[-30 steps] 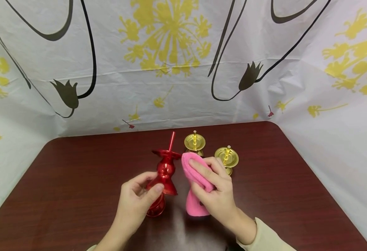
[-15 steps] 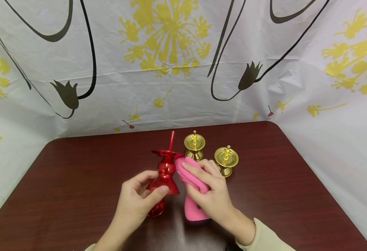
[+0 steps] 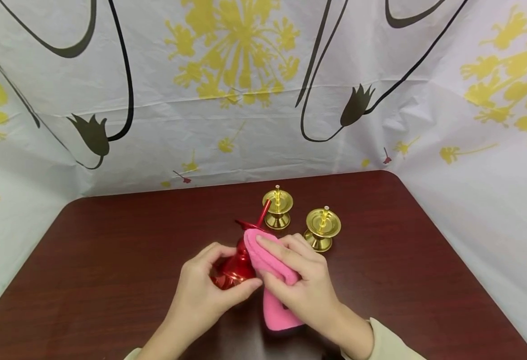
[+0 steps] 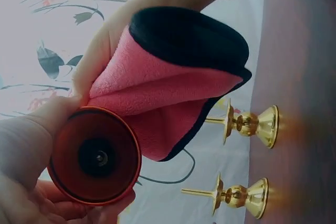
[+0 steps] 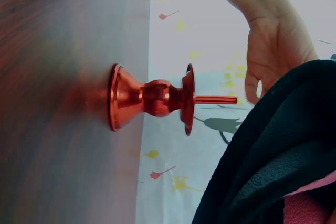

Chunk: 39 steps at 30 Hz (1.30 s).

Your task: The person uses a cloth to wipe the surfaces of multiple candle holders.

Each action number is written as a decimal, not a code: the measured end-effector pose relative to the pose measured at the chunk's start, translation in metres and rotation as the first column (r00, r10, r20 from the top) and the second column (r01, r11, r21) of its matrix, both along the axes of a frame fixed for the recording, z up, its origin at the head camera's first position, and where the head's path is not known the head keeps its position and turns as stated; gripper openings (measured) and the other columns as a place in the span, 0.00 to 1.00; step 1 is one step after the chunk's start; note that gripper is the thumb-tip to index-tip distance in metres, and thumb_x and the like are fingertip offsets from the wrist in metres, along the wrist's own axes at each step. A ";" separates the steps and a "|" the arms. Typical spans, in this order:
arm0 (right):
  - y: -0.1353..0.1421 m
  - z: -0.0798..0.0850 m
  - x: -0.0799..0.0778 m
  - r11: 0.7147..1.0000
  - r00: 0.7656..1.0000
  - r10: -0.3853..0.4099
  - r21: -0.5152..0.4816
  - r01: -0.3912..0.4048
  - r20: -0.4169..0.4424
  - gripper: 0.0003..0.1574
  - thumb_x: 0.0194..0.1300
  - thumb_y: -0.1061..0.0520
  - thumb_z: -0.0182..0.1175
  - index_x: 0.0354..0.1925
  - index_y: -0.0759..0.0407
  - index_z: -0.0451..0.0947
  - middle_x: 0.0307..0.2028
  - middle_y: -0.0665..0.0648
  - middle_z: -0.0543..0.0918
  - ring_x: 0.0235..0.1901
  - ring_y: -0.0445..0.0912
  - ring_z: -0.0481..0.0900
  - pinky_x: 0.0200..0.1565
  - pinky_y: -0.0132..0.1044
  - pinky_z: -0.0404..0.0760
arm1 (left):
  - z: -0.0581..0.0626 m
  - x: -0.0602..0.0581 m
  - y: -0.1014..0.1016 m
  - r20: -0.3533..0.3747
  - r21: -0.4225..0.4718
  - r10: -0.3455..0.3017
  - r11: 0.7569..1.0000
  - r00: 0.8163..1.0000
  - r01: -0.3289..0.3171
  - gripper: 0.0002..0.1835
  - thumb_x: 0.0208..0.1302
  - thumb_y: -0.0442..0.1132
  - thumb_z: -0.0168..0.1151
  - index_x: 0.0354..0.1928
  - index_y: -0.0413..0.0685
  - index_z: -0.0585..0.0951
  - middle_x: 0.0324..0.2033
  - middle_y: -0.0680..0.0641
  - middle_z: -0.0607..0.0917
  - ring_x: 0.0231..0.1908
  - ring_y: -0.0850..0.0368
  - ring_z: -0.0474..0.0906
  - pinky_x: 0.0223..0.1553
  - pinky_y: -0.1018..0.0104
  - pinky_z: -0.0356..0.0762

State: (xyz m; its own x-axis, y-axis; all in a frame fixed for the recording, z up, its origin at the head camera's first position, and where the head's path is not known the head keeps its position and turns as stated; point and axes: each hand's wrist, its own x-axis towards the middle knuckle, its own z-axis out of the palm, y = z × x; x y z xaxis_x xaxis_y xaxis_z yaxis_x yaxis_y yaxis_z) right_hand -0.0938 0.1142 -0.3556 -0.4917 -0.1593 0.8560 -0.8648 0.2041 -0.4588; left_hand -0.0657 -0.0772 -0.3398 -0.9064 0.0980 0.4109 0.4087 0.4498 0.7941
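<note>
My left hand (image 3: pixel 200 292) holds a shiny red candlestick (image 3: pixel 239 265) by its base, its spike leaning up to the right. In the left wrist view, the hollow round underside (image 4: pixel 95 156) of that base faces the camera. My right hand (image 3: pixel 306 277) grips a folded pink cloth (image 3: pixel 268 255) with a black backing, its fingers pressing it against the candlestick's upper body, just under the dish. The cloth hides part of the stem. A second red candlestick (image 5: pixel 157 98) stands upright on the table in the right wrist view.
Two small gold candlesticks, one farther back (image 3: pixel 277 221) and one to its right (image 3: pixel 319 243), stand on the dark reddish-brown table (image 3: pixel 133 240) beyond my right hand. A white patterned curtain (image 3: pixel 245 135) hangs behind and beside the table.
The held candlestick has tilted to the right, and the left thumb has shifted right. The right hand has moved the cloth left, from beside the dish's rim onto the body beneath it.
</note>
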 end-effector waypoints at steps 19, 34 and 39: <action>0.002 -0.003 -0.001 0.999 0.994 0.001 0.048 -0.006 0.112 0.24 0.53 0.64 0.71 0.51 0.59 0.85 0.33 0.53 0.86 0.30 0.40 0.73 0.29 0.22 0.70 | 0.013 0.001 -0.014 -0.014 0.029 0.125 0.992 0.992 -0.124 0.23 0.42 0.41 0.83 0.43 0.56 0.84 0.35 0.61 0.83 0.31 0.64 0.78 0.28 0.69 0.81; 0.002 0.007 -0.001 0.994 0.974 0.101 0.024 -0.108 0.203 0.30 0.52 0.67 0.72 0.56 0.58 0.83 0.40 0.56 0.88 0.37 0.41 0.77 0.34 0.27 0.76 | 0.006 -0.005 -0.012 -0.401 -0.228 0.088 0.955 0.912 -0.192 0.30 0.32 0.44 0.85 0.41 0.45 0.82 0.33 0.56 0.81 0.37 0.64 0.74 0.34 0.76 0.79; 0.004 0.013 0.000 0.995 0.975 0.054 0.072 -0.071 0.215 0.28 0.53 0.65 0.73 0.54 0.57 0.84 0.38 0.53 0.88 0.35 0.40 0.78 0.32 0.25 0.75 | 0.005 -0.006 -0.011 -0.458 -0.330 0.029 0.923 0.889 -0.200 0.30 0.33 0.46 0.85 0.41 0.43 0.81 0.32 0.53 0.80 0.36 0.62 0.72 0.32 0.73 0.80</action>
State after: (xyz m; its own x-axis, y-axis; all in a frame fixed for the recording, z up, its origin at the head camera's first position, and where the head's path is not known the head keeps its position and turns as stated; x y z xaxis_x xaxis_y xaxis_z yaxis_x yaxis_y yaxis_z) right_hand -0.0939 0.1185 -0.3425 -0.6482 -0.2585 0.7163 -0.7612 0.1954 -0.6183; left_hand -0.0721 -0.0884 -0.3352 -0.6555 0.2222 0.7218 0.6010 0.7323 0.3203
